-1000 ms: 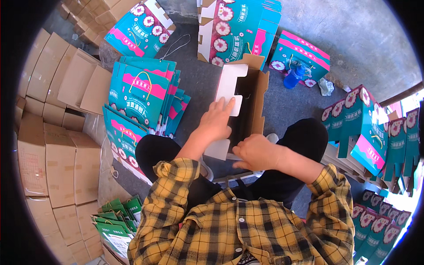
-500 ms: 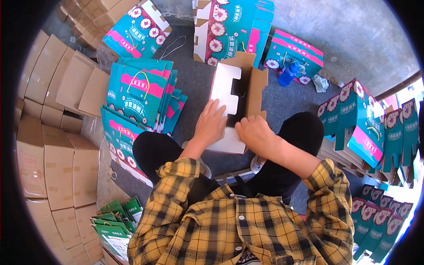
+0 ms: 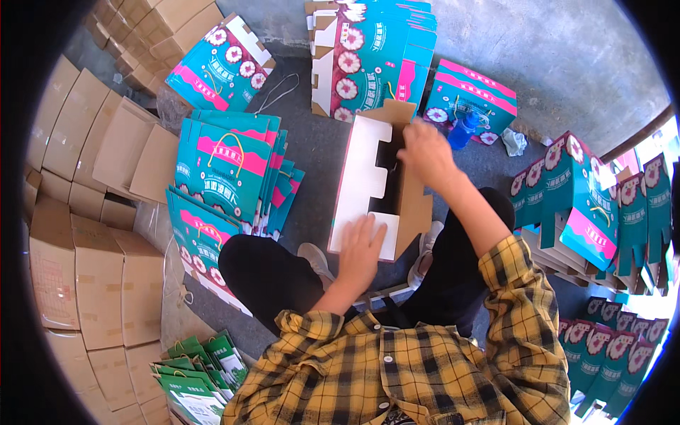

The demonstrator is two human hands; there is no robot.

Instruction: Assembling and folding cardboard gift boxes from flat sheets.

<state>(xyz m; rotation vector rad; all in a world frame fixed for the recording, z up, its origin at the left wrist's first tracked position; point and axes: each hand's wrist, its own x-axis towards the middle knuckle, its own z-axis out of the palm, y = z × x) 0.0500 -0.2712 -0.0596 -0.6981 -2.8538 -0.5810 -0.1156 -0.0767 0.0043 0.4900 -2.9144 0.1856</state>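
Between my knees stands a partly folded cardboard gift box (image 3: 363,166), its top open onto a dark inside. White notched flaps lie along its left side and near end; the brown inner side of other flaps shows at the far end and right. My left hand (image 3: 361,248) lies on the near white flap, fingers spread and stretched out. Over the far right edge of the opening, my right hand (image 3: 427,154) has its fingers bent round the brown flap (image 3: 409,188). Its fingertips are partly hidden.
Flat teal and pink gift boxes (image 3: 219,163) lean in a stack at the left, more boxes (image 3: 382,57) at the far wall. A blue bottle (image 3: 462,133) stands beside another box. Brown cartons (image 3: 99,269) line the left; several teal boxes (image 3: 588,198) lie at the right.
My right hand has moved from the near flap to the far right edge of the box. My left hand has slid nearer onto the near flap. The near end has shifted towards me.
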